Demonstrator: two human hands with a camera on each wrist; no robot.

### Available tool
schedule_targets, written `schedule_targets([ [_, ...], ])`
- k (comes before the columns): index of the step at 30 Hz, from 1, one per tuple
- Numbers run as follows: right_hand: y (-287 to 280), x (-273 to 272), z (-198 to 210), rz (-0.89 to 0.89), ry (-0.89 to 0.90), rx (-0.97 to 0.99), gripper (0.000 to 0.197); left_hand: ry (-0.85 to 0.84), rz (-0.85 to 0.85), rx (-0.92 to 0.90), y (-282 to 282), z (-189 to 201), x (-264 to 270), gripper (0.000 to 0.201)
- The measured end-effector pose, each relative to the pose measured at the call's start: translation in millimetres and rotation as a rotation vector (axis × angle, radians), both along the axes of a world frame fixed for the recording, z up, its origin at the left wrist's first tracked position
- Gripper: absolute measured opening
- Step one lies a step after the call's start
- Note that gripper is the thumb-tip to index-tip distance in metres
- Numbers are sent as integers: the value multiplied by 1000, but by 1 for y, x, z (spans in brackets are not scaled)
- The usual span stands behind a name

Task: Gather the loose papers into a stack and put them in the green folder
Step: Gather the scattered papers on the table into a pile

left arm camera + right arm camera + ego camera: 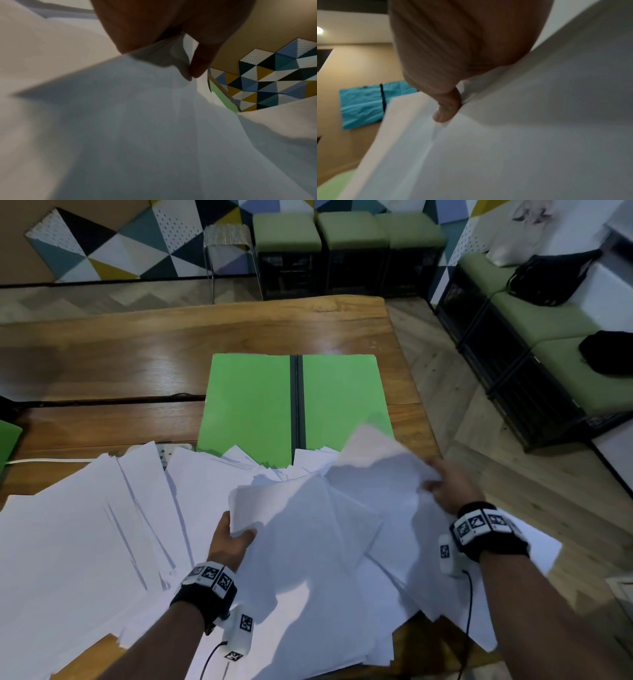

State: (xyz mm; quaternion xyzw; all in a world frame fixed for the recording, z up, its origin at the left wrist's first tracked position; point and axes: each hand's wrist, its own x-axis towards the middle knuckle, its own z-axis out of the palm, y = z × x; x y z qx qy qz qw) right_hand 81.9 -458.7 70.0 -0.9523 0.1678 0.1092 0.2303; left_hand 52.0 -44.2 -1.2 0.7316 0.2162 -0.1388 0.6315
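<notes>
Your left hand [228, 542] is nearest, low and centre-left over the spread of loose papers [85, 542] that covers the near half of the desk [102, 344]. Its thumb and fingers pinch the near-left corner of a small raised bundle of sheets [274, 508]; the left wrist view shows the thumb [200, 65] pressing the fanned edges together.

Your right hand [448, 487] is farther right, near the desk's right edge. It grips the right edge of a lifted white sheet [376, 460], fingers curled around the paper; the right wrist view shows the thumb [448, 108] on top of the sheet. The lifted sheet overlaps the near-right corner of the green folder [253, 405].

The green folder lies open and flat on the desk just beyond the papers, its dark spine running near to far down the middle. Its near edge is covered by paper corners. A white power strip [171, 447] shows partly beneath the sheets left of the folder.

Beyond the desk, green-cushioned stools [349, 231] stand against a wall of geometric panels [120, 244].
</notes>
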Motion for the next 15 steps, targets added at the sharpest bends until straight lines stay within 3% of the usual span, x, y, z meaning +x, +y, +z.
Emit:
schedule_targets([
  [5, -7, 17, 56, -179, -194, -77, 39, -20, 38, 0, 9, -3, 13, 56],
  [9, 18, 23, 61, -116, -208, 39, 31, -84, 35, -16, 16, -2, 26, 76],
  [15, 90, 4, 4, 78, 94, 49, 40, -139, 0, 153, 13, 2, 45, 45],
])
